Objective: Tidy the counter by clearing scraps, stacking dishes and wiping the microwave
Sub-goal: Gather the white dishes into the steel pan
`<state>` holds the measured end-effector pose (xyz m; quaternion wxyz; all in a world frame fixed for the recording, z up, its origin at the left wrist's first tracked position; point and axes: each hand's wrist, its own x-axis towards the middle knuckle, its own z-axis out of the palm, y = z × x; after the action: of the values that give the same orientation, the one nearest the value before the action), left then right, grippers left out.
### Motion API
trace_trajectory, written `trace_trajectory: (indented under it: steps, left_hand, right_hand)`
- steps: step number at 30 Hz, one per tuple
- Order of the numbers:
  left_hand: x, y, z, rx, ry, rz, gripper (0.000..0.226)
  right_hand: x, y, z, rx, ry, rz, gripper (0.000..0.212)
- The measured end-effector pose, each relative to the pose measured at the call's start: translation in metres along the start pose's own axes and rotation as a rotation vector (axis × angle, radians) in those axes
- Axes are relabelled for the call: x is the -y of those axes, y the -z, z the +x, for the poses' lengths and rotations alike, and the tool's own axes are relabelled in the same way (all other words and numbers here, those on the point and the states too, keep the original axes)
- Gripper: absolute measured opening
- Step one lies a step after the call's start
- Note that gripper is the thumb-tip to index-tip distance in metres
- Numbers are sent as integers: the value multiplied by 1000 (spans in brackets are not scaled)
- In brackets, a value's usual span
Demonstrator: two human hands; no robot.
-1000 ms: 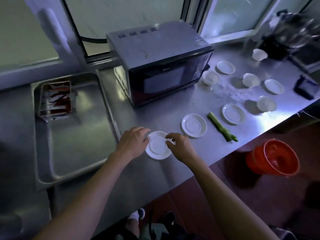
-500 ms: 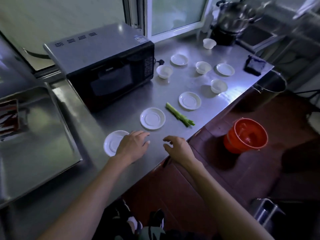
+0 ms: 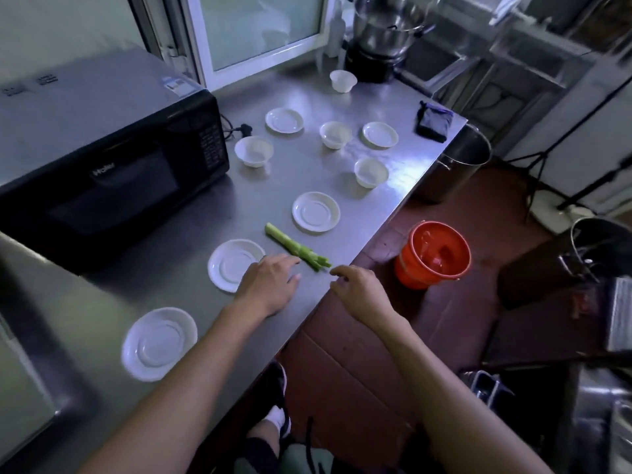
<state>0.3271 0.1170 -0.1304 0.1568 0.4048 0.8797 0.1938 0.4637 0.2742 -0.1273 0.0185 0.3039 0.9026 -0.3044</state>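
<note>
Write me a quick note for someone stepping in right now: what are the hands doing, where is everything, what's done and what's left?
Left hand: open, flat on the counter beside a saucer, holding nothing.
Right hand: open, at the counter edge, close to the green stalk.
Five saucers and four small bowls are spread singly over the counter; nothing is stacked.
The stalk lies on the counter; an orange bucket stands on the floor beside it.
Left: clear the stalk, stack the dishes, wipe the microwave. A dark cloth sits at the far corner.

Microwave (image 3: 102,155) cropped at left edge
</note>
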Motion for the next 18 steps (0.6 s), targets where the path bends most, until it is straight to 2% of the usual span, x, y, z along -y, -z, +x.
trace_trajectory:
  steps: [7, 18]
  left_hand:
    - [-13, 11, 86, -5, -66, -45, 40]
    - [-68, -5, 183, 92, -145, 8, 40]
  right_hand:
    - [-14, 46, 57, -12, -73, -54, 36]
    - [-71, 92, 112, -33, -141, -99, 45]
